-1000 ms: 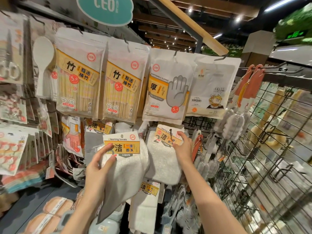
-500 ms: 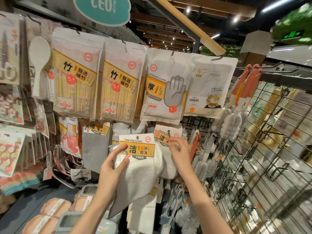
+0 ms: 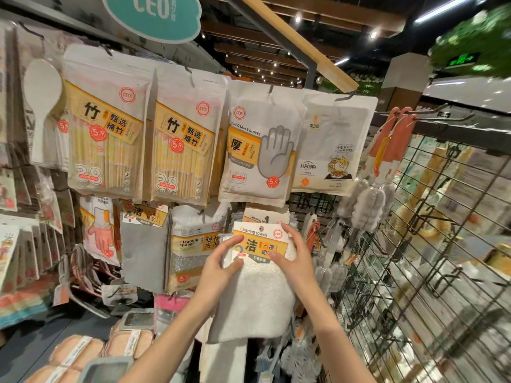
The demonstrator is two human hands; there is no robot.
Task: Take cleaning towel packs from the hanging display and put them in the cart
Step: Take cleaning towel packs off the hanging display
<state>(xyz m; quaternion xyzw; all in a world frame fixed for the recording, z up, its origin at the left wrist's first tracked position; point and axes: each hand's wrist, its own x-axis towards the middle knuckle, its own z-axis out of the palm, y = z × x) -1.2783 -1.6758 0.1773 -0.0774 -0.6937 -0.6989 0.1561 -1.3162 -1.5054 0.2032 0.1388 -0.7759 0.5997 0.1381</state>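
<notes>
**Item: cleaning towel pack, held in front of the hanging display**

Head view, sole entry.

- Cleaning towel pack [image 3: 255, 286]: white cloth under a yellow-and-white header card, long axis vertical, card uppermost. It sits between both hands, in front of further towel packs [image 3: 265, 215] on the hook behind. Whether its hang hole is free of the hook cannot be told.
- Left hand [image 3: 218, 269]: fingers and thumb curled around the pack's left edge at the header card, gripping it.
- Right hand [image 3: 297, 261]: fingers bent around the card's upper right corner, thumb on the card face, pinching it.
- Neighbours: cleaning sponge pack [image 3: 193, 244] just left; disposable gloves bag [image 3: 260, 145] directly above; wire grid panel [image 3: 431, 266] to the right.
- Cart: not in view.

Governing relation: both hands are at the pack's top end, equally near; the loose cloth hangs below them. Judgement: either hand could carry it down and away toward the cart.
</notes>
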